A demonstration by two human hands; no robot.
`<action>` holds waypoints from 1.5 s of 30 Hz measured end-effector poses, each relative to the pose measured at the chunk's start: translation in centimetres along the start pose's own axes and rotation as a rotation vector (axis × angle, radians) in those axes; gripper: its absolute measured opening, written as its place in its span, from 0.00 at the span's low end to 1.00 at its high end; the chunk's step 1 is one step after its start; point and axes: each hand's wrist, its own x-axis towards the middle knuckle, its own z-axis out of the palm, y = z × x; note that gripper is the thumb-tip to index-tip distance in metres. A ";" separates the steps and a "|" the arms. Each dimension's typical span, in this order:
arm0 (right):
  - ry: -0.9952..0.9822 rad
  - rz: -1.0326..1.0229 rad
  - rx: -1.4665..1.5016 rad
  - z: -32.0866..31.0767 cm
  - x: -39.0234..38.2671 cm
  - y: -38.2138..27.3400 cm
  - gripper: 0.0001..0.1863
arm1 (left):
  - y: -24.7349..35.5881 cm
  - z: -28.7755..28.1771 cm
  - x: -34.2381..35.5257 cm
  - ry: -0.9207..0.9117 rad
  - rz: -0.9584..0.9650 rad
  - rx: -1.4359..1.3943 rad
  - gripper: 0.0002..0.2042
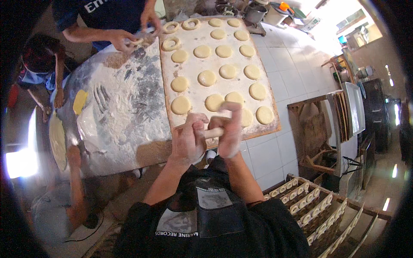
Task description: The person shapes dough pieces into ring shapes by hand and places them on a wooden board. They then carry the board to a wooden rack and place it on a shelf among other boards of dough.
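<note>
My left hand (190, 137) and my right hand (226, 131), dusted with flour and blurred, are raised close together over the near edge of a floured board (195, 66). Both have fingers curled about a short, pale, rod-like piece (214, 133) spanning between them; whether it is dough or wood I cannot tell. Beneath and beyond my hands, several round pale dough discs (206, 77) lie in rows on the board, some partly hidden by my right hand. Dough rings (190, 24) with holes sit at the board's far left corner.
Left lies a floury metal table (118, 137) with yellow dough (80, 102). Co-workers' hands work there: one person's (124, 41) at the back, others (59, 96) at the left. Right are tiled floor (284, 64) and stacked boards (344, 116); lower right, a rack (320, 202) holds trays of rings.
</note>
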 end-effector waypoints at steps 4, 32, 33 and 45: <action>0.013 -0.069 0.266 -2.8 -0.2 -1.0 0.27 | 1.6 1.9 0.2 -0.072 -0.141 -0.009 0.10; -0.206 0.352 -1.275 -10.0 -1.6 3.2 0.33 | -3.6 7.1 -0.5 -0.453 -0.429 0.813 0.33; -0.189 0.356 -1.324 -9.6 -1.7 3.3 0.33 | -4.0 7.4 -0.7 -0.439 -0.420 0.802 0.34; -0.324 0.436 -1.414 -14.9 0.8 2.9 0.16 | -9.5 9.5 5.4 -0.293 0.075 0.660 0.20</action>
